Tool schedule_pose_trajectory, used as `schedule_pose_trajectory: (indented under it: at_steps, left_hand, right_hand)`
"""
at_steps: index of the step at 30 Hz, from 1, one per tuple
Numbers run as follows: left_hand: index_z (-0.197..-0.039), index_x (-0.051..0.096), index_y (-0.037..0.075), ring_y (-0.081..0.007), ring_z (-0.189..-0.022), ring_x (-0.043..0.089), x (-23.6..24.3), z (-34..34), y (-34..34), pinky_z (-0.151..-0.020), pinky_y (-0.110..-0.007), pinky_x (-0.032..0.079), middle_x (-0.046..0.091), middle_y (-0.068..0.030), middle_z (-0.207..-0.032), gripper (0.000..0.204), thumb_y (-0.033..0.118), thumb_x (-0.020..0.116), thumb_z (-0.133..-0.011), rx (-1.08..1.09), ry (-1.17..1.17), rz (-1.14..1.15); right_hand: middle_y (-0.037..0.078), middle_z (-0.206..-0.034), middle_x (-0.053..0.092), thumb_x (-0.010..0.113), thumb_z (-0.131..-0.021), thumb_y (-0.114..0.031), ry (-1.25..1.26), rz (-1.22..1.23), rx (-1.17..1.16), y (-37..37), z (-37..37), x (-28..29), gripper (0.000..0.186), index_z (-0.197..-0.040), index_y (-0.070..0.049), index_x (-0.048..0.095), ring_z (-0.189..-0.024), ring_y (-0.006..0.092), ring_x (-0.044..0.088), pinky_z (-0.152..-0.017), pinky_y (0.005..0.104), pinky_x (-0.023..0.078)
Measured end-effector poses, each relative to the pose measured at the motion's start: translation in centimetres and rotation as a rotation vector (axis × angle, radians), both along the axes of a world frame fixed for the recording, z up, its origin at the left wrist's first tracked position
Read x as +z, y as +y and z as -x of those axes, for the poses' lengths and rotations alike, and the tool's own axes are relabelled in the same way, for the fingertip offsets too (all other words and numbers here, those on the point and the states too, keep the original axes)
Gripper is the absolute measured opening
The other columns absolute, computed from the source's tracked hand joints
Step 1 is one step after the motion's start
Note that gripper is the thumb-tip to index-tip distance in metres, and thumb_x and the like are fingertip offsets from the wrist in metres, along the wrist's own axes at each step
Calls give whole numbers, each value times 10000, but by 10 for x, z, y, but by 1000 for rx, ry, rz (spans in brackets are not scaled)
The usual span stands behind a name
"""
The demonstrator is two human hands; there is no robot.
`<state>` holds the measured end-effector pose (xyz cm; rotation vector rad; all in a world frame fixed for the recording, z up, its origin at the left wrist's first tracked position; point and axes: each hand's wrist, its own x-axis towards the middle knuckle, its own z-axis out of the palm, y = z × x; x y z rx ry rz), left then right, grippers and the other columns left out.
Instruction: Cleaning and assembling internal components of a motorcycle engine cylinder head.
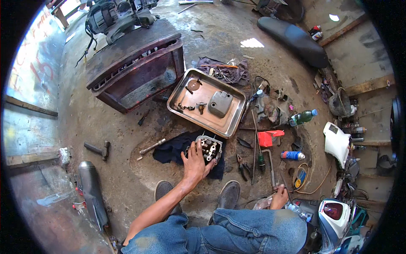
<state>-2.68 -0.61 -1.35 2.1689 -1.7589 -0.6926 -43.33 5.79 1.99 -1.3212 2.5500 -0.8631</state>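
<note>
My left hand (pixel 195 163) reaches over a metal engine cylinder head (pixel 212 149), its fingers spread along the near left side and its thumb at the near edge. The head lies on a dark blue cloth (pixel 172 148) on the floor, its valve parts facing up and partly covered by the hand. My right hand (pixel 278 197) is beside my right knee, fingers curled in; a thin dark rod shows near it, but what it holds is not clear. Just beyond the cylinder head sits a metal tray (pixel 177 101) with a grey cover (pixel 220 104), a round plate (pixel 193 85) and small parts.
Pliers (pixel 242 167), a green-handled screwdriver (pixel 261 162), a red packet (pixel 270 138) and a blue spray can (pixel 292 155) lie to the right. At the left are a hammer (pixel 98 150) and an exhaust muffler (pixel 90 186). A dark wooden frame (pixel 137 80) stands behind the tray.
</note>
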Motion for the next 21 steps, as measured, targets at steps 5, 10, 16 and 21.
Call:
schedule_pose_trajectory:
  at_steps: [5, 10, 16, 21]
  left_hand:
    - [-1615, 217, -21, -441, -1406, 445, 2, 1, -3, -1113, -729, 310, 359, -296, -1574, 1056, 584, 718, -909, 6, 11, 2]
    - [-1604, 232, -37, -448, -1411, 432, -2, 3, -4, -1100, -698, 328, 377, -317, -1551, 1034, 526, 732, -895, 22, 44, 36]
    - [-1588, 245, -54, -452, -1441, 397, -1, -2, -4, -1073, -607, 380, 344, -300, -1561, 1021, 489, 747, -884, 28, 43, 24]
    - [-1574, 286, -62, -414, -1352, 501, -4, 2, -5, -953, -577, 451, 394, -300, -1544, 997, 532, 718, -900, 8, -18, 78]
  right_hand:
    - [6, -762, 564, 511, -1122, -466, -566, 221, -218, -7, -28, 89, 441, -993, -58, 621, -596, 71, 493, -530, 244, 362]
    - [2, -864, 596, 482, -1121, -514, -454, 576, -125, -36, -59, 139, 465, -1092, -66, 603, -596, 54, 492, -509, 215, 338]
    - [77, -1007, 723, 507, -1103, -526, -754, 479, -149, -58, -83, 99, 492, -1167, -58, 642, -719, 136, 663, -602, 245, 420]
    - [117, -1120, 752, 491, -1121, -471, -1122, 353, -182, -57, -103, 17, 443, -1202, -59, 633, -785, 195, 720, -644, 276, 464]
